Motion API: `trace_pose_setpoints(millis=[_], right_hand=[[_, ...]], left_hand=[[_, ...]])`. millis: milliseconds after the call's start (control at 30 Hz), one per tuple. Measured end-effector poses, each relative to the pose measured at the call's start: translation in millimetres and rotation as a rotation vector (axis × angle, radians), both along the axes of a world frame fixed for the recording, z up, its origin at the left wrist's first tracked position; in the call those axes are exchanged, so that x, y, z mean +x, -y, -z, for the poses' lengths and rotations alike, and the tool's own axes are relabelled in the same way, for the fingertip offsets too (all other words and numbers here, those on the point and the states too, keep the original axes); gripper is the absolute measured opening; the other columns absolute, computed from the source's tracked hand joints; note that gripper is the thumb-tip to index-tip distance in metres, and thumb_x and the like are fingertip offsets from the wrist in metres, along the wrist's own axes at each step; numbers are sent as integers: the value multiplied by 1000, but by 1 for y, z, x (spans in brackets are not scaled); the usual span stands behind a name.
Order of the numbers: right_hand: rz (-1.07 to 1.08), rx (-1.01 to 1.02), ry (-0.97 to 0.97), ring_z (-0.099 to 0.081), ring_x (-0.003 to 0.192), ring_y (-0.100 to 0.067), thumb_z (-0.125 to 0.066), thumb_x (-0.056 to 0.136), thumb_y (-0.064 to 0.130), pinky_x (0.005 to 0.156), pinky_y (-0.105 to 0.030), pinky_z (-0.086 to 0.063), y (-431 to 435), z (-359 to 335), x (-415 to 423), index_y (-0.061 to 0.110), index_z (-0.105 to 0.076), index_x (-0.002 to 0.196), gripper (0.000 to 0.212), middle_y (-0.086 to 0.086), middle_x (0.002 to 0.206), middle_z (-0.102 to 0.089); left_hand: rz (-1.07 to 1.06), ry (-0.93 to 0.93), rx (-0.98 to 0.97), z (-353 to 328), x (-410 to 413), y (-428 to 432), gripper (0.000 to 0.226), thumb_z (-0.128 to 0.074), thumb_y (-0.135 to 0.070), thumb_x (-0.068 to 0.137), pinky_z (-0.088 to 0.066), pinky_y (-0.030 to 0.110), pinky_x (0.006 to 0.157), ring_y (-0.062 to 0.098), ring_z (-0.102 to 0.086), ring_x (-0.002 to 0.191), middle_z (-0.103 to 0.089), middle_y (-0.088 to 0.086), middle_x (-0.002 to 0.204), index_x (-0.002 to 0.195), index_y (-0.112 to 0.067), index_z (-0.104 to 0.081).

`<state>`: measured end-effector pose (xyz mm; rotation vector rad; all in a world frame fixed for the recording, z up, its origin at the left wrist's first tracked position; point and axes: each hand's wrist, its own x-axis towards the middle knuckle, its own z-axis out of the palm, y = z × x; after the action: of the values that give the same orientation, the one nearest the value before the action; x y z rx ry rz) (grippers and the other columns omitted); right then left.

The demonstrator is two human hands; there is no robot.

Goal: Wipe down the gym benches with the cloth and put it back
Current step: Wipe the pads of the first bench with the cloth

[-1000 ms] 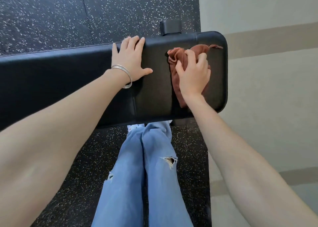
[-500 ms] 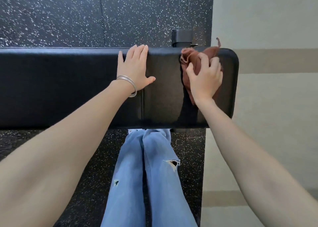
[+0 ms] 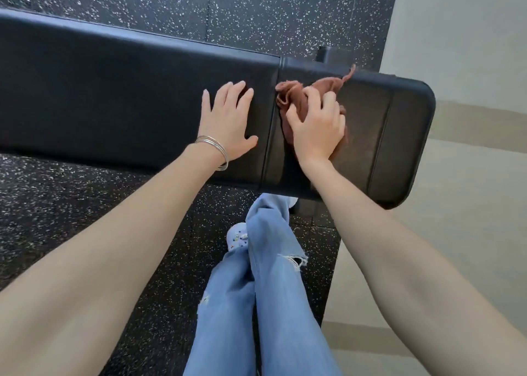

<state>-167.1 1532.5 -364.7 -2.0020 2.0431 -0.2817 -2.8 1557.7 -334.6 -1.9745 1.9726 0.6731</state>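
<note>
A long black padded gym bench [image 3: 114, 90] runs across the view from the left edge to its rounded right end. A crumpled rust-brown cloth [image 3: 293, 98] lies on the pad just right of a seam. My right hand [image 3: 316, 127] lies on top of the cloth, fingers bent over it, pressing it to the pad. My left hand [image 3: 228, 118], with thin silver bangles at the wrist, rests flat on the pad just left of the seam, fingers spread. A frayed corner of the cloth sticks up toward the bench's far edge.
Black speckled rubber flooring [image 3: 256, 10] lies under and beyond the bench. Beige tiled floor [image 3: 470, 204] begins at the right. A black bench foot [image 3: 332, 56] shows behind the far edge. My legs in ripped blue jeans [image 3: 271, 290] and a white shoe stand below the bench.
My right hand has slid the cloth left along the pad, from the rounded end toward the seam. My left hand has shifted left too. The view has tilted and swung.
</note>
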Motion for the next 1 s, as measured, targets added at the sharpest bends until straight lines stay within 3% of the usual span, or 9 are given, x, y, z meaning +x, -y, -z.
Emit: trace_pose_setpoints(millis=[233,300,433,533,633,800,1000], right_hand=[[-266,-44,-61,-57,69,-27,-63,77,31,59,-35,-47,-97,1,6,17,-66,96,24,-11,81,-59],[-323,68,-44,-59,72,-30,-67,76,29,60,-36,-47,-131,-6,6,15,-66,100,27,-13,83,-59],[-419,354,-53,-54,94,-29,-54,89,38,74,-41,-43,-170,-36,2,20,-56,118,34,-11,103,-53],[-316,321,-26,-54,97,-31,-54,90,38,76,-42,-45,-165,-80,0,21,-55,118,33,-12,106,-52],[-319,263,-49,-54,97,-33,-53,91,40,74,-40,-45,-148,-143,1,21,-53,117,32,-13,108,-52],[-365,221,-130,-53,103,-35,-53,89,51,80,-45,-47,-125,-256,4,22,-48,119,42,-15,117,-51],[-392,145,-203,-53,103,-35,-56,88,45,76,-44,-47,-120,-351,9,21,-48,116,38,-16,114,-51]], left_hand=[[-8,12,44,-8,14,-67,84,-62,-42,82,-9,55,116,26,-14,143,-19,8,154,148,-15,-18],[14,17,78,-13,15,-90,84,-61,-43,82,-10,54,115,26,-16,142,-21,7,153,148,-15,-18],[78,25,85,-39,22,-127,76,-56,-49,85,-25,47,112,27,-36,133,-38,7,145,146,-16,-26],[86,16,50,-77,27,-143,67,-54,-49,86,-39,40,101,26,-47,123,-48,6,137,142,-18,-34],[96,32,-33,-127,29,-154,63,-52,-50,86,-43,39,93,26,-50,119,-51,6,132,139,-19,-38],[81,0,-212,-217,35,-160,56,-51,-49,87,-40,40,96,27,-49,119,-54,6,129,134,-19,-44],[117,22,-247,-302,43,-157,56,-49,-50,87,-35,40,100,26,-44,124,-52,4,132,135,-22,-45]])
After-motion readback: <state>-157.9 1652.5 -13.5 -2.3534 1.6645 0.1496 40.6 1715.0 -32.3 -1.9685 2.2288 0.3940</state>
